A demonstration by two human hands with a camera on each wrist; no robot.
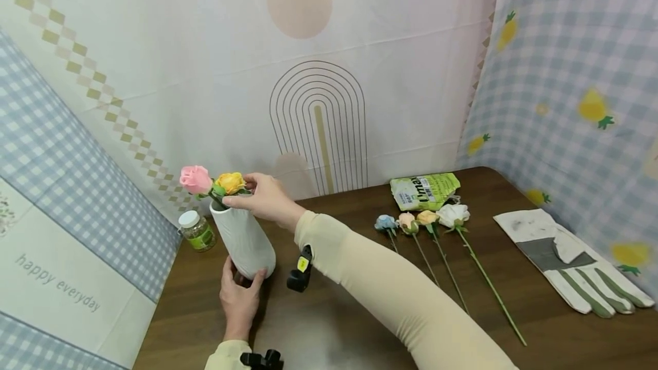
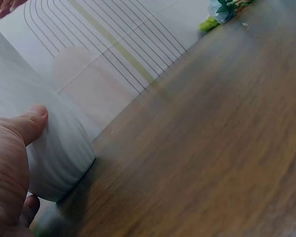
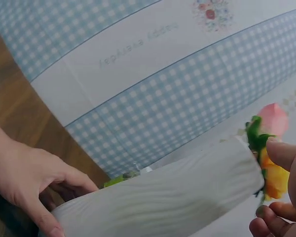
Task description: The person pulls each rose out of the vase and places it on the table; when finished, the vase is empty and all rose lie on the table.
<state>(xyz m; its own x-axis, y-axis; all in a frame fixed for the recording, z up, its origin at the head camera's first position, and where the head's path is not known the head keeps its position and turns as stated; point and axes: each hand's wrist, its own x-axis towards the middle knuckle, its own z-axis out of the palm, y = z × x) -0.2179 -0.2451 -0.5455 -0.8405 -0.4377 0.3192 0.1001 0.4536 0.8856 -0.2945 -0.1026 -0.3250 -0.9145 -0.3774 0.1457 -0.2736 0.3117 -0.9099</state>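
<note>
While both hands work on one vase, each has its own job, set out below.

Left hand (image 1: 239,301): wrapped round the foot of the white vase (image 1: 245,241), thumb on one side and fingers on the other; the left wrist view shows the thumb pressed flat against the ribbed wall. This grip appears meant to steady the vase, which leans away from the palm and would likely tip if let go.

Right hand (image 1: 264,197): at the vase mouth, fingertips pinching the yellow rose (image 1: 231,183) just under its bloom. Held so close to the head, the flower can probably be turned or seated with fine control.

White vase: on the table (image 1: 360,324), its base inside the left hand, its rim directly under the right fingertips.

Pink rose (image 1: 195,179): already in the vase, on the far side of the yellow rose from the right hand, leaning outward over the rim.

Loose roses (image 1: 421,220): four stems laid side by side behind the right forearm, heads pointing toward the backdrop, apparently for easy picking one at a time.

Green packet (image 1: 424,190): beyond the loose rose heads, near the backdrop.

Glove (image 1: 570,261): lying flat farther out than the stems, well apart from both hands.

Small jar (image 1: 197,230): just beside the vase, beyond the left hand's thumb side.
</note>
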